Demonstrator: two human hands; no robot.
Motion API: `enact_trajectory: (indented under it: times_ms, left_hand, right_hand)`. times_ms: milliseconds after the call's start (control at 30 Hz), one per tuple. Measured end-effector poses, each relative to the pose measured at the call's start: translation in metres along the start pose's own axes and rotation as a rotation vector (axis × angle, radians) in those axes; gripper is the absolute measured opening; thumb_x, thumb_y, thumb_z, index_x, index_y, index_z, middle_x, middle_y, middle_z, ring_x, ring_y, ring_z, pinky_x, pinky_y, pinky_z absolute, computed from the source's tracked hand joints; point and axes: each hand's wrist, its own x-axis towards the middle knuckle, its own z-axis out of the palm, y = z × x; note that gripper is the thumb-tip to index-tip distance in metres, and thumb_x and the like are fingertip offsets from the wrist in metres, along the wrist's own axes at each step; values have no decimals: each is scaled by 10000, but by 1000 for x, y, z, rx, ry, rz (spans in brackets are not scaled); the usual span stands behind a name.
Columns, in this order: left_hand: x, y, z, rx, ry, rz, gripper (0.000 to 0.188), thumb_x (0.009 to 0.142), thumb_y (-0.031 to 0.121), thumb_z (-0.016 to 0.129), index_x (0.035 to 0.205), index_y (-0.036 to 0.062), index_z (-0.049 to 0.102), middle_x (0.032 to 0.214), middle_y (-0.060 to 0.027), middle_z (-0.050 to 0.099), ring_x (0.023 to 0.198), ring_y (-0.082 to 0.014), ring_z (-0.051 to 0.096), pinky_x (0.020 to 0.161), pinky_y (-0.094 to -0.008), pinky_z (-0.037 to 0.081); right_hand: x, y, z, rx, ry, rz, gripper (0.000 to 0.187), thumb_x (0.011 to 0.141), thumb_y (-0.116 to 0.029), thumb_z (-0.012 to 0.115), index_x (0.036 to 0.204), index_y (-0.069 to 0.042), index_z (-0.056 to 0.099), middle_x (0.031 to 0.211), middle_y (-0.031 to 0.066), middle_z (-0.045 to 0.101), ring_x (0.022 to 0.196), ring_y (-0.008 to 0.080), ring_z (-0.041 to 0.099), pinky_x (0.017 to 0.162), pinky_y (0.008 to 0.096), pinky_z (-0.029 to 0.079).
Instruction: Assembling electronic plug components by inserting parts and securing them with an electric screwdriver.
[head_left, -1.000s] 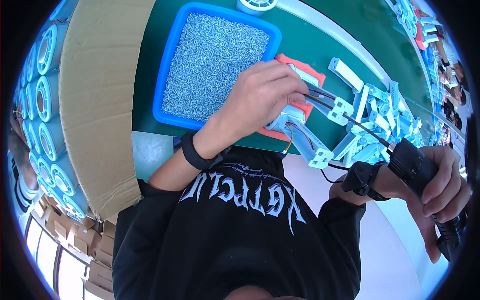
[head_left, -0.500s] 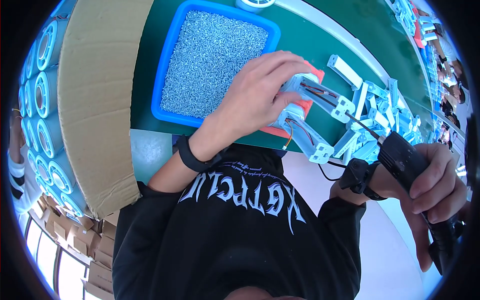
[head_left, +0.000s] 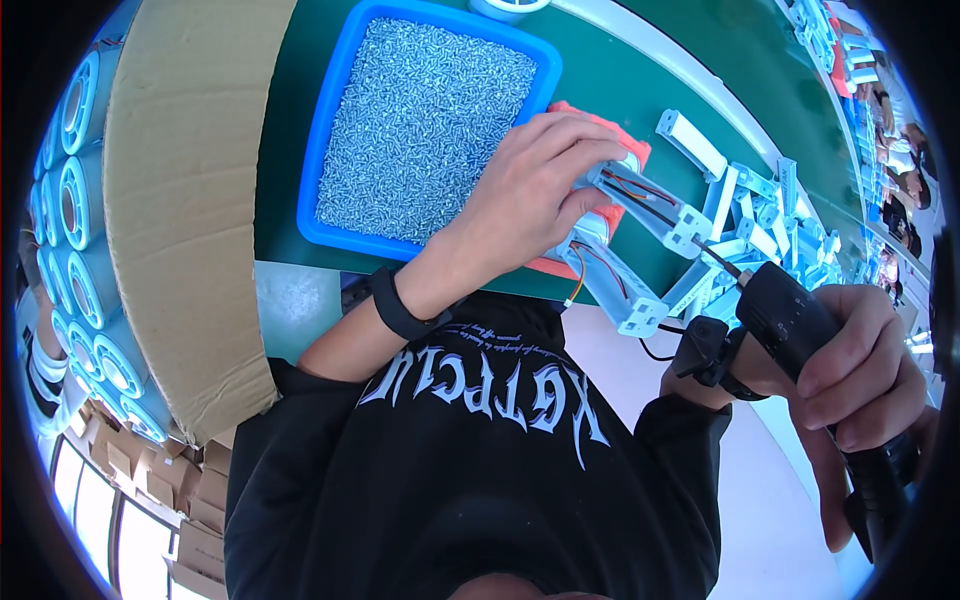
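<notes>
My left hand [head_left: 545, 190], with a black band at its wrist, is closed round the near end of a long pale plastic housing [head_left: 655, 207]. Thin red and dark wires run inside its open channel. A second pale housing [head_left: 622, 292] lies beside it, below my fingers, with a loose wire plug hanging out. Both rest at one end on an orange-red pad [head_left: 637, 148]. My right hand [head_left: 868, 365] is wrapped round a black electric screwdriver [head_left: 788, 312]. Its thin bit meets the far end face of the upper housing; the exact contact point is too small to tell.
A blue tray [head_left: 312, 205] full of small metal screws stands left of the pad. Several pale housings [head_left: 692, 143] lie piled at the right. On the left, a cardboard sheet [head_left: 185, 200] stands before stacked cylindrical parts [head_left: 78, 205]. A white round part [head_left: 508, 8] sits beyond the tray.
The screwdriver and my right hand have shifted slightly left and tilted a little. My left hand and both housings have moved slightly; its hold looks the same.
</notes>
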Motion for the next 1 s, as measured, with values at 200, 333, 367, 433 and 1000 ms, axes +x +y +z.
enact_trajectory:
  times_ms: [200, 333, 367, 433, 1000]
  left_hand:
    - [1, -1, 1, -42, 1, -3, 377, 657, 4, 689, 1013, 83, 595, 1059, -50, 575, 1023, -277, 543, 870, -386, 427]
    - [2, -3, 4, -80, 3, -14, 375, 650, -10, 687, 1003, 78, 596, 1038, -61, 577, 1014, -286, 554, 864, -394, 439]
    - [2, -3, 4, -80, 1, -15, 375, 650, -10, 687, 1003, 78, 596, 1038, -61, 577, 1014, -286, 554, 864, -394, 439]
    - [1, -2, 4, -99, 1, -40, 373, 653, -9, 686, 1004, 78, 593, 1030, -68, 575, 1008, -292, 557, 858, -398, 446]
    - [3, -1, 1, -82, -33, -79, 365, 690, 18, 678, 1035, 78, 574, 1055, -101, 573, 973, -304, 576, 820, -393, 467]
  right_hand:
    - [3, 1, 3, 28, -20, 48, 306, 706, -237, 779, 758, -62, 534, 674, 67, 596, 553, 157, 630, 516, 228, 549]
    - [-3, 7, 5, 27, -45, -65, 439, 682, -446, 756, 899, -111, 573, 708, 38, 594, 538, 136, 629, 508, 214, 540]
    - [-3, 9, 5, 27, -51, -93, 485, 677, -498, 751, 934, -123, 583, 716, 31, 594, 534, 130, 629, 506, 210, 537]
    - [-2, 13, 7, 29, -57, -121, 533, 671, -550, 745, 970, -135, 593, 724, 24, 594, 530, 125, 629, 504, 206, 535]
    - [12, -37, 16, -194, 392, -277, 556, 782, -437, 653, 1156, -62, 485, 717, 37, 503, 523, 133, 542, 472, 276, 507]
